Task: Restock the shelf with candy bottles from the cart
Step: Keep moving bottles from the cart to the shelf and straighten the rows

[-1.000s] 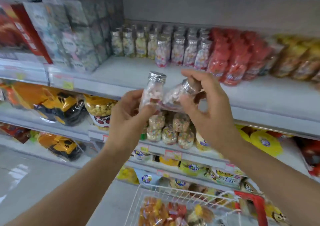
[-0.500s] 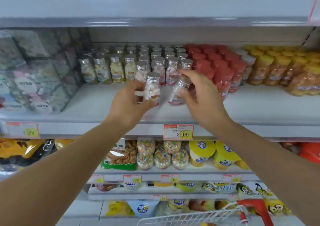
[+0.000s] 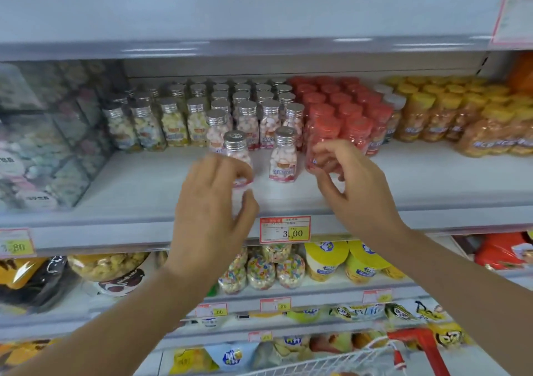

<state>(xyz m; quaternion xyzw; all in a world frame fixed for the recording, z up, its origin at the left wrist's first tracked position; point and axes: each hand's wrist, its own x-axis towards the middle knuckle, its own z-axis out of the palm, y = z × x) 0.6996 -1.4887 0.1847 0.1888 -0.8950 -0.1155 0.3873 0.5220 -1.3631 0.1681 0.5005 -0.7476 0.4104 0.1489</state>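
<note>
Bottles, 2, stand upright on the shelf (image 3: pixel 144 191). Cart (image 3: pixel 331 364) rim sits nearest, bottom R. L hand (image 3: pixel 210 211) has fingers curled over the L bottle (image 3: pixel 236 147) base; can't tell if it's gripping. R hand (image 3: pixel 352 185) is loosely curled, holds nothing, just beside the R bottle (image 3: pixel 284 159), not touching. Rows of silver-cap bottles (image 3: pixel 199 119) stand behind, w/ red jars (image 3: pixel 346 116) to their R.

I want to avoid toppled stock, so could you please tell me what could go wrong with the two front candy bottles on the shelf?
1. The left hand covers the lower part of the left bottle; whether it grips it is unclear. Drawing back could drag the bottle over.
2. The right hand hovers open beside the right bottle, in front of the red-capped bottles; a stray finger might knock either.
</note>
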